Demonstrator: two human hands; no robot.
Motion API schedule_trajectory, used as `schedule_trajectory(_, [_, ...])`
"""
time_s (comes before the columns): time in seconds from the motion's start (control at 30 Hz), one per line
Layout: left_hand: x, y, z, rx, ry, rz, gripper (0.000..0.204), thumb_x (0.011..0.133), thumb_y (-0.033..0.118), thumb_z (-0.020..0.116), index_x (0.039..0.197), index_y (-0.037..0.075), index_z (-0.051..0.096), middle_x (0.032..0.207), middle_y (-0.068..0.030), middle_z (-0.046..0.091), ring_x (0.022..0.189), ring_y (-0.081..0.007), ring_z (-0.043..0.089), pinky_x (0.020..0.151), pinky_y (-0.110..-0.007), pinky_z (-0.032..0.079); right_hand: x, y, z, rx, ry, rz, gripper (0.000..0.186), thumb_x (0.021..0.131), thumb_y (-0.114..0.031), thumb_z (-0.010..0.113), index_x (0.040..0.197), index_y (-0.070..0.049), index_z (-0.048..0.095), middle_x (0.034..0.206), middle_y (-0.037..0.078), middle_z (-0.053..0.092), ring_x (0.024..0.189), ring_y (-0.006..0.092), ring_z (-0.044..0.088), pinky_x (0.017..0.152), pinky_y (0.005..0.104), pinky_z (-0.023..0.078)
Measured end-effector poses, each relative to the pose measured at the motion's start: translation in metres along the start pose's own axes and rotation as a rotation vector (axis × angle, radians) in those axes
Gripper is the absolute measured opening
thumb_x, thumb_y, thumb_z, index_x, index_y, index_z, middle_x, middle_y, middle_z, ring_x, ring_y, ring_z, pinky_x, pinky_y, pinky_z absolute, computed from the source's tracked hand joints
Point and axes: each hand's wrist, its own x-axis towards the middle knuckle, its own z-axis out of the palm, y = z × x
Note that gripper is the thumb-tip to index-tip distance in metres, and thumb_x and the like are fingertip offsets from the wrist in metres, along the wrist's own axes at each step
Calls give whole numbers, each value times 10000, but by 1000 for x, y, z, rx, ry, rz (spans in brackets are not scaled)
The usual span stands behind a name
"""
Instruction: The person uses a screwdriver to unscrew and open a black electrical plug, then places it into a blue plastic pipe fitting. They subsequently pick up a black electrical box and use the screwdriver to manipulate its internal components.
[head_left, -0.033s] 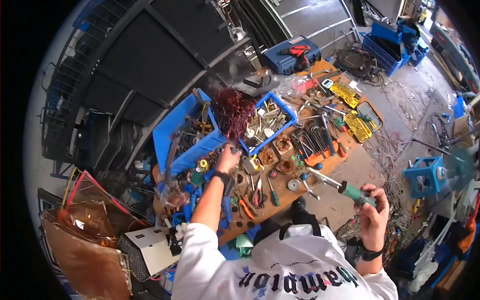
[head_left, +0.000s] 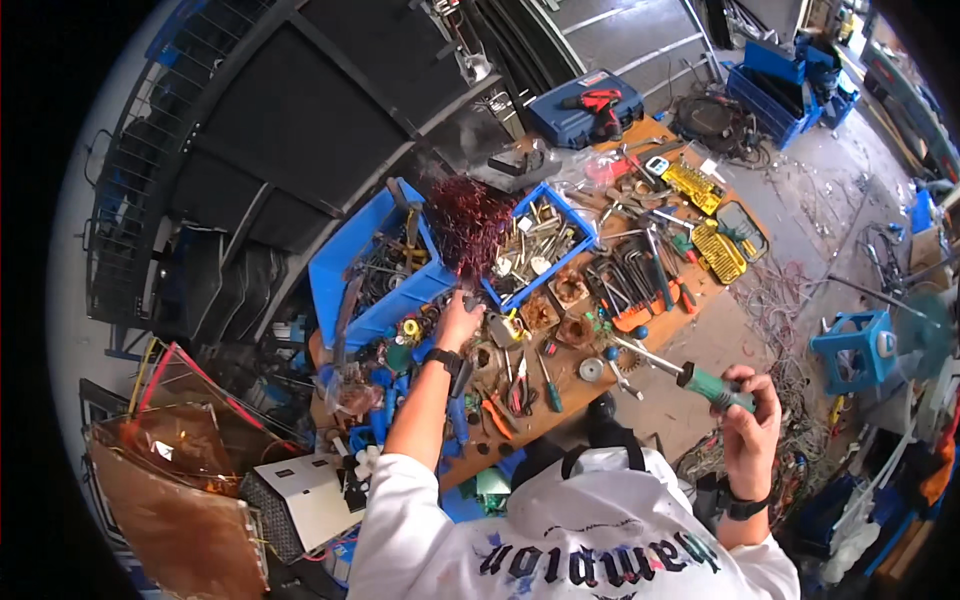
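Observation:
My right hand [head_left: 750, 425] is raised off the table's near right side, its fingers closed round the green handle of a screwdriver [head_left: 705, 386]. The screwdriver's long metal shaft points left over the table edge. Further left, my left hand [head_left: 460, 318] reaches in beside the large blue bin [head_left: 395, 305]. Its fingers are closed at a small dark thing that I cannot make out. Just beyond that hand rises a heap of dark red, fine tangled strands [head_left: 468, 225]. A smaller blue tray [head_left: 520, 297] of metal parts sits to its right.
Across the wooden table [head_left: 565, 405] lie pliers [head_left: 519, 385], a small green screwdriver [head_left: 553, 392], a hex key set [head_left: 630, 285] and yellow bit cases [head_left: 718, 250]. A red drill [head_left: 602, 105] rests on a blue case [head_left: 560, 125] at the back. Cables and a blue stool [head_left: 855, 345] stand right.

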Motion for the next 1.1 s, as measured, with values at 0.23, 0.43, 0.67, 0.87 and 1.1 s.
schedule_trajectory(0.23, [-36, 3, -30, -208, -32, -87, 446, 805, 346, 712, 1108, 63, 549, 922, -159, 633, 825, -303, 615, 741, -390, 485, 24, 12, 8, 37, -67, 67, 301, 778, -96, 741, 965, -41, 512, 1139, 133, 513, 904, 184, 569, 728, 300, 507])
schedule_trajectory(0.43, [-89, 21, -71, -497, 68, 33, 373, 808, 57, 708, 1147, 81, 555, 960, -30, 603, 915, -136, 560, 835, -276, 441, 35, 21, 20, 31, -130, 114, 303, 774, -94, 740, 969, -46, 514, 1141, 134, 513, 906, 186, 568, 724, 301, 504])
schedule_trajectory(0.67, [-119, 44, -91, -789, 195, 232, 457, 786, -113, 648, 1193, 42, 507, 1014, -44, 569, 933, -119, 547, 839, -252, 450, 40, 24, 34, 4, -193, 140, 305, 773, -97, 743, 978, -58, 521, 1143, 132, 513, 931, 194, 562, 730, 311, 502])
schedule_trajectory(0.87, [-133, 76, -108, -814, 218, 307, 424, 790, -73, 689, 1163, 43, 527, 1050, -43, 589, 989, -124, 567, 900, -273, 449, 38, 26, 34, 7, -214, 149, 300, 778, -99, 742, 976, -57, 521, 1147, 131, 510, 939, 198, 560, 730, 313, 504])
schedule_trajectory(1.1, [-107, 41, -97, -79, -7, 16, 414, 759, 102, 732, 1129, 47, 554, 1053, -193, 642, 1012, -343, 611, 858, -408, 486, 31, 22, 31, 0, -185, 140, 284, 782, -100, 730, 966, -48, 520, 1147, 132, 512, 935, 198, 563, 731, 317, 505])
